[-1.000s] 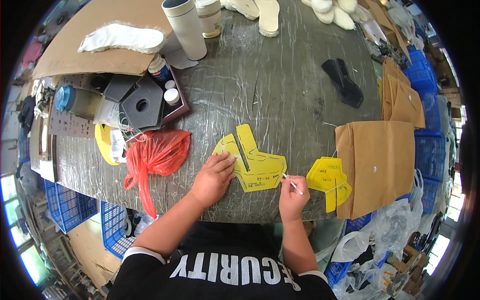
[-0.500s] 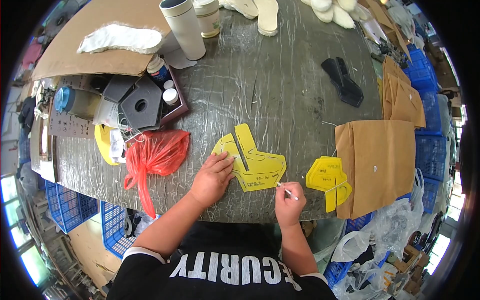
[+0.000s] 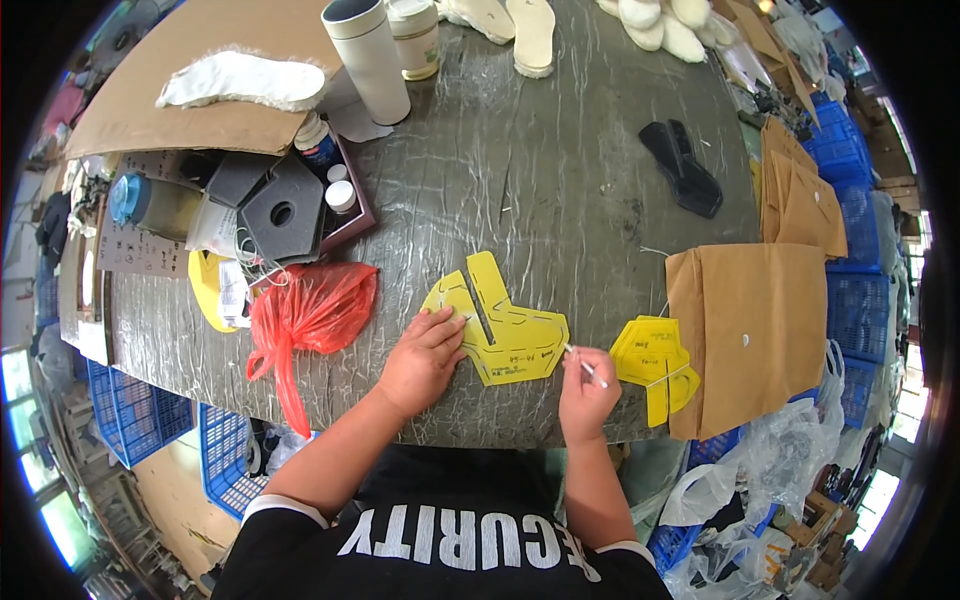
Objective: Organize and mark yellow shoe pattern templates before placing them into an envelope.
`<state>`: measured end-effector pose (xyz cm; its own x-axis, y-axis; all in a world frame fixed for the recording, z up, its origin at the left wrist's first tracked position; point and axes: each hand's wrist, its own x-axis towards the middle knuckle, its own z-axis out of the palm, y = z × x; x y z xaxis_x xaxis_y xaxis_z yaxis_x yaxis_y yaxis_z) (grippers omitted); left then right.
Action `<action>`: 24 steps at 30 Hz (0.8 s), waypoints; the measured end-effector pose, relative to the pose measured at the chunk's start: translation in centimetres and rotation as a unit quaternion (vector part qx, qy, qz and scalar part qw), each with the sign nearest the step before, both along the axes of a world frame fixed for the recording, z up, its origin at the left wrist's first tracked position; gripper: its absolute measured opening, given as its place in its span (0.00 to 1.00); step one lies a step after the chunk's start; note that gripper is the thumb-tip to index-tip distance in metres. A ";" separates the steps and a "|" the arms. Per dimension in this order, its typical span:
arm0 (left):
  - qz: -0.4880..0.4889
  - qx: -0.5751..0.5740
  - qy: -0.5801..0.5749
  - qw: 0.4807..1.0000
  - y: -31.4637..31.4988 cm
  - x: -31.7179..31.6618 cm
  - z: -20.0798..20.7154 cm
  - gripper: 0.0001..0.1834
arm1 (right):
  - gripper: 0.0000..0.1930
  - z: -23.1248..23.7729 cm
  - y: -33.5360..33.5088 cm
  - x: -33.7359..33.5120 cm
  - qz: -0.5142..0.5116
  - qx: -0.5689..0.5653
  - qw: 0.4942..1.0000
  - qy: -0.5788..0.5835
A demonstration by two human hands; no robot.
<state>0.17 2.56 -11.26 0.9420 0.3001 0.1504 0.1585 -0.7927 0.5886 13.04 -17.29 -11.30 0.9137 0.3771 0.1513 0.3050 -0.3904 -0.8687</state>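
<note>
We see a yellow template (image 3: 525, 340) lying flat on the dark, crackle-patterned table (image 3: 520, 180), in front of the person's body. It has an angular outline: two prongs at the top with a narrow slit between them, and a broad lower part reaching to the right. Dark dashed lines run across it, and small dark writing sits low down.

Our left hand (image 3: 424, 362) is spread palm-down with its fingers near one another, closed on nothing, the fingertips over the template's left side. Our right hand (image 3: 588, 392) is curled, thumb and fingers clamped on a slim white pen (image 3: 593, 374). The pen's tip is at the template's right edge; whether it touches, we cannot tell.

Half a second ago we had the tip lower, near the bottom right corner; now it is further up that edge, and the right hand has risen with it. The left hand has stayed on the template.

To the right we see a stack of smaller yellow templates (image 3: 652, 352) against a brown envelope (image 3: 750, 345); to the left, a knotted red bag (image 3: 315, 305).
</note>
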 end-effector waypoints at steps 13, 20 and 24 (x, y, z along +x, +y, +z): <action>-0.002 -0.004 0.004 1.000 0.1 -0.3 -0.2 0.17 | 0.03 1.6 4.3 1.7 0.070 0.073 0.995 0.021; 0.002 -0.019 0.000 1.000 0.1 -0.3 -0.4 0.17 | 0.05 0.1 7.8 1.3 0.113 0.053 0.991 0.042; 0.002 -0.025 0.000 1.000 0.1 -0.5 -0.6 0.17 | 0.05 -0.2 8.2 0.8 0.118 0.051 0.991 0.038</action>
<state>-0.33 2.70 -11.86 0.9405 0.3119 0.1350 0.1623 -0.7611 0.6280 13.85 -9.08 -11.55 0.8123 0.5677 0.1338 0.3093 -0.2249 -0.9240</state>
